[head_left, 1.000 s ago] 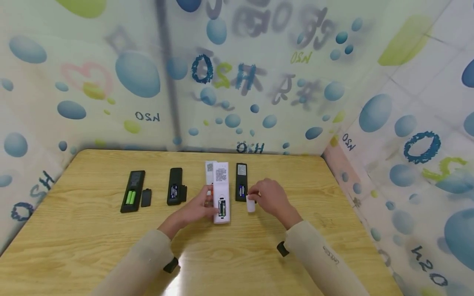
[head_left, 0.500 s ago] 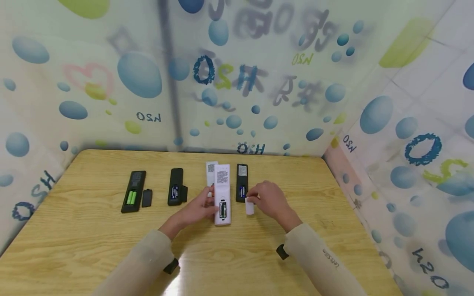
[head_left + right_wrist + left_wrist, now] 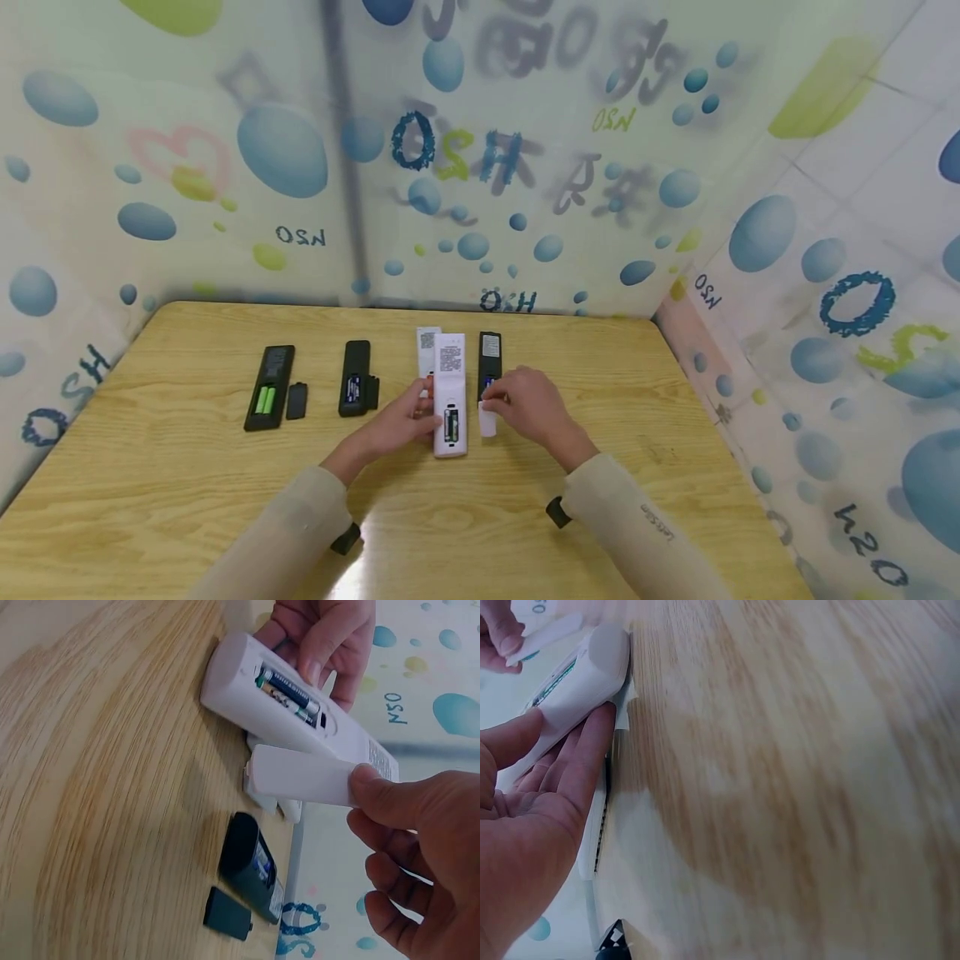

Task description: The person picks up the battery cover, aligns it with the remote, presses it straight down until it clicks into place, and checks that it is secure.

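My left hand [image 3: 397, 423] grips a white remote control [image 3: 450, 358] by its side, thumb on the edge and fingers beneath. Its back faces up, and the uncovered battery compartment shows batteries [image 3: 289, 694] inside. Between thumb and fingertips, my right hand [image 3: 536, 408] pinches a white battery cover [image 3: 304, 776] by one end. That cover hangs just right of the remote, apart from it in the head view and overlapping its side in the right wrist view. A second white remote [image 3: 426, 346] lies behind the held one, partly hidden by it and by my left fingers.
Right of the white remotes lies a black remote [image 3: 490, 346] with batteries showing, its black cover [image 3: 227, 913] beside it. Further left are another black remote [image 3: 356, 358] with a cover at its side and one [image 3: 279, 362] with green batteries, a loose cover [image 3: 297, 402] close by.
My right hand has brought the white battery cover left, nearer the white remote, and it now overlaps the black remote's lower end. My left hand keeps its grip almost in place.
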`<state>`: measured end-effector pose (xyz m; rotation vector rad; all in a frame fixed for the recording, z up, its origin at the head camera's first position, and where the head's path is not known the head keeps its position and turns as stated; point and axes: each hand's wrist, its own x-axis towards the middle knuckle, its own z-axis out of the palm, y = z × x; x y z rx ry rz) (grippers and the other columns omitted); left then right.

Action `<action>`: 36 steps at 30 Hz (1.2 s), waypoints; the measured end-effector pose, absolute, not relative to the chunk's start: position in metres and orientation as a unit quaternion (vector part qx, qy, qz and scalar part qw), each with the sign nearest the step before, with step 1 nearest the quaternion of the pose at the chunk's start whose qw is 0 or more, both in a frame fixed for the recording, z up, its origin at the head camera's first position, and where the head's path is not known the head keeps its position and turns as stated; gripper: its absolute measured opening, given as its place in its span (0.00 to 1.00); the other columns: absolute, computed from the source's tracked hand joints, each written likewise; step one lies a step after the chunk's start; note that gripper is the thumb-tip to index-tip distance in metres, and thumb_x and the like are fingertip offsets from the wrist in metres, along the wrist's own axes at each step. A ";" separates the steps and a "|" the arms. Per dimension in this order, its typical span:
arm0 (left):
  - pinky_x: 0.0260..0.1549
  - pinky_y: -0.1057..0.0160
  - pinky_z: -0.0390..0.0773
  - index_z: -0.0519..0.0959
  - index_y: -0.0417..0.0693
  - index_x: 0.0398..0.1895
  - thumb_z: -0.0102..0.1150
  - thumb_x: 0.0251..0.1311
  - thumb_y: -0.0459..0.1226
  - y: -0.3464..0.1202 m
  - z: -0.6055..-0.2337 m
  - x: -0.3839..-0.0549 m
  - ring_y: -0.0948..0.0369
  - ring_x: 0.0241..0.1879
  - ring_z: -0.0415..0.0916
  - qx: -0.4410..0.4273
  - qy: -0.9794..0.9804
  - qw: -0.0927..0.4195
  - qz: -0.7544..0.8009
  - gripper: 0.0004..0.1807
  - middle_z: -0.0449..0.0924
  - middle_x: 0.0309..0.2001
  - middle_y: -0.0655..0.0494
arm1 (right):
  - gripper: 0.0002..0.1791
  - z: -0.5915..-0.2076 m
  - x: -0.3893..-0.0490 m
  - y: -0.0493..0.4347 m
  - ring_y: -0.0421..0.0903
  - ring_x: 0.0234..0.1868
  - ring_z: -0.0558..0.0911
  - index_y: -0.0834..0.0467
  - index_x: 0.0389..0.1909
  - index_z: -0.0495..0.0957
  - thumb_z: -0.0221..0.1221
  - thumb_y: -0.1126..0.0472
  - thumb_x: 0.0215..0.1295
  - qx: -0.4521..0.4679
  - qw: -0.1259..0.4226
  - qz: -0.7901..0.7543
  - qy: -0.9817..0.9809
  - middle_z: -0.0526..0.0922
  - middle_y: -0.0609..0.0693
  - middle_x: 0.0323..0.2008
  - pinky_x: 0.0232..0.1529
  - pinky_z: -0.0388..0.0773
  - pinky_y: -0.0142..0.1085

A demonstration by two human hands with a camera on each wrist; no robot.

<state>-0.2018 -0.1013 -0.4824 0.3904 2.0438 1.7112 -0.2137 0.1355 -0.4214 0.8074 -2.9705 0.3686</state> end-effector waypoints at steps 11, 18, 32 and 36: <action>0.52 0.51 0.81 0.52 0.44 0.70 0.45 0.72 0.30 -0.103 -0.485 -0.202 0.43 0.62 0.72 0.154 0.735 0.226 0.621 0.26 0.67 0.66 0.30 | 0.09 -0.417 -0.214 0.108 0.37 0.35 0.79 0.47 0.40 0.88 0.62 0.50 0.64 0.305 0.002 0.128 -0.944 0.88 0.39 0.36 0.42 0.76 0.34; 0.51 0.52 0.81 0.53 0.45 0.70 0.44 0.73 0.31 -0.103 -0.485 -0.203 0.45 0.61 0.74 0.154 0.740 0.227 0.614 0.25 0.68 0.66 0.32 | 0.09 -0.420 -0.214 0.098 0.36 0.35 0.76 0.46 0.40 0.88 0.63 0.50 0.64 0.294 -0.010 0.143 -0.945 0.88 0.38 0.35 0.42 0.74 0.32; 0.51 0.52 0.81 0.53 0.46 0.70 0.43 0.73 0.31 -0.102 -0.483 -0.202 0.44 0.62 0.72 0.140 0.743 0.227 0.614 0.24 0.68 0.66 0.34 | 0.09 -0.426 -0.212 0.093 0.38 0.35 0.75 0.47 0.40 0.87 0.63 0.50 0.64 0.300 -0.002 0.125 -0.946 0.88 0.38 0.36 0.42 0.74 0.33; 0.51 0.52 0.81 0.53 0.46 0.70 0.43 0.74 0.31 -0.102 -0.483 -0.202 0.44 0.62 0.72 0.142 0.743 0.227 0.614 0.24 0.68 0.66 0.33 | 0.09 -0.429 -0.212 0.093 0.39 0.36 0.76 0.46 0.40 0.87 0.62 0.49 0.65 0.310 0.017 0.104 -0.945 0.87 0.38 0.36 0.43 0.75 0.35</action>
